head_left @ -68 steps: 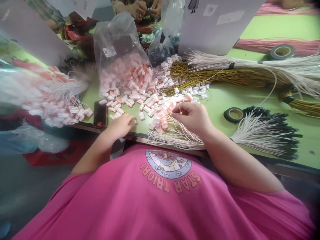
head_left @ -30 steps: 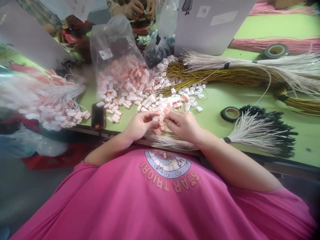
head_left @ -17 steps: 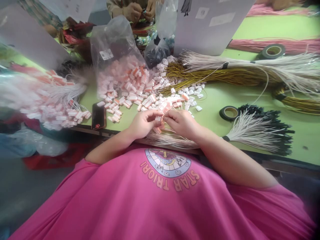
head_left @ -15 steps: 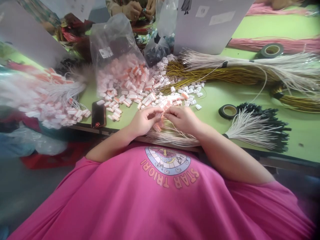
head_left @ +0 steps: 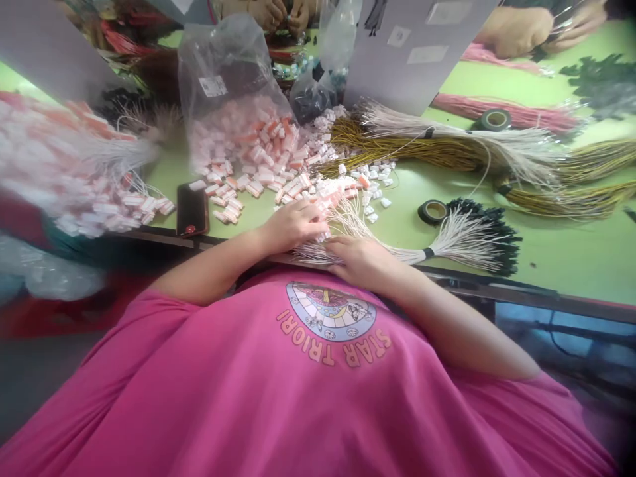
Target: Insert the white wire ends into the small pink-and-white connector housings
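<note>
"Green tabletop (head_left: pixel 561 258), v. crowded; upright panel (head_left: pixel 382 86) on the far side, co-worker's hands (head_left: pixel 519 32) far right. Why's so much close in?"

"Prob. for reach. Loose orange-and-white connectors (head_left: pixel 233 199) lie spread b/w the clear bag (head_left: pixel 223 63) and the near edge, just beyond the left hand (head_left: pixel 297 224). White wires (head_left: pixel 360 228) run by the near edge to a black band (head_left: pixel 428 253), w/ dark pieces (head_left: pixel 507 245) fanned out at the right end. Band presumably stops the bunch straying."

"And the fingers?"

"Left hand's: curled at the wires' left end, where a few connectors show under them. Grasping one? Can't tell, tips mostly hidden. Right hand's: laid low over the same wires, nearer the body, fairly straight; can't tell if any strand's pinched."

"Why hands so close tog.?"

"Presumably so both get at the same end of the bunch. Forearms come in low over the near edge, maybe for steadiness."

"Rest of the stuff?"

"Phone (head_left: pixel 192 209) lies at left by the near edge, beside the loose connectors, prob. out of the way. Tape roll (head_left: pixel 425 212) sits next to the dark pieces, maybe to be handy. Far white bundle (head_left: pixel 452 137) lies along the yellow wires (head_left: pixel 427 151), taped round, prob. to hold its strands tog."
</note>
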